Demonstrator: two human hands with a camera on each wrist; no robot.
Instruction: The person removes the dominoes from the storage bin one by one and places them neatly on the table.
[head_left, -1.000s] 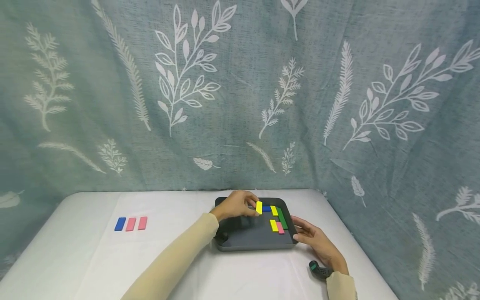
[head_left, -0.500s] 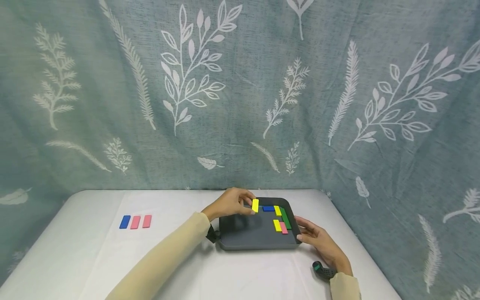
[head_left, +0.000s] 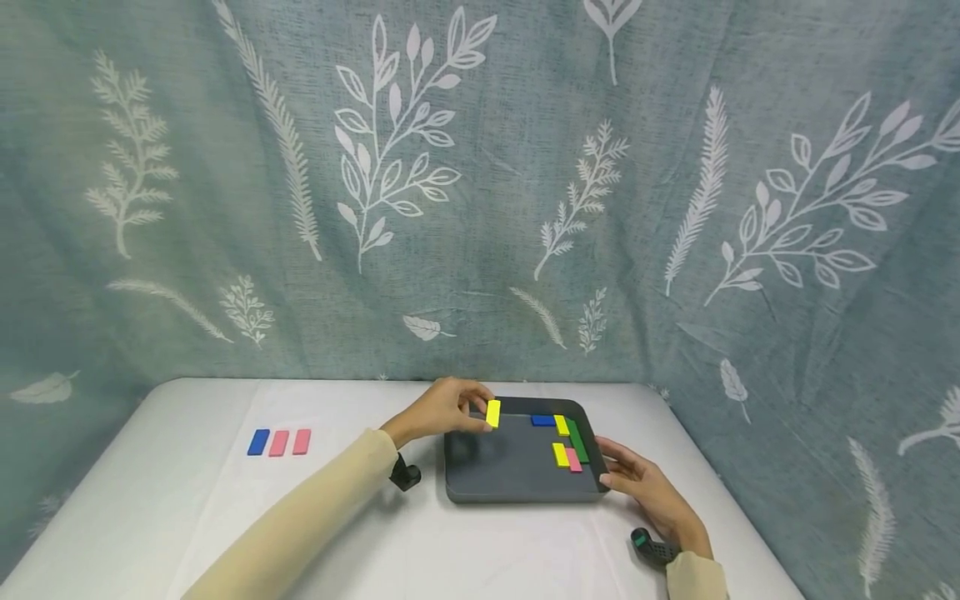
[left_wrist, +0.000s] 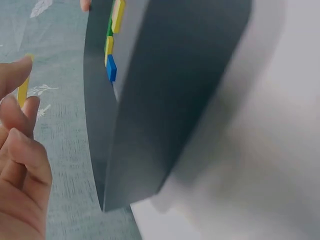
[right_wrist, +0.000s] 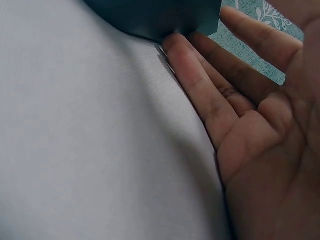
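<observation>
My left hand (head_left: 446,407) pinches a yellow rectangular block (head_left: 492,414) between thumb and fingers, above the back left part of a dark grey tray (head_left: 510,487). The left wrist view shows that yellow block (left_wrist: 23,90) edge-on at the fingertips. Inside the tray lie a blue block (head_left: 543,421), a yellow block (head_left: 562,426), a long green block (head_left: 577,440), another yellow block (head_left: 560,455) and a pink block (head_left: 573,460). At the tray's right side, my right hand (head_left: 645,486) touches the outer wall with extended fingers (right_wrist: 187,65); it holds nothing.
On the white table (head_left: 337,492), left of the tray, lie a blue block (head_left: 258,442) and two pink blocks (head_left: 278,443) in a row. A patterned green curtain (head_left: 480,208) hangs behind the table and along its right side.
My left hand, pinching the yellow block, has moved left, away from the blue block in the tray. The right hand stays at the tray's side. The head view has shifted slightly.
</observation>
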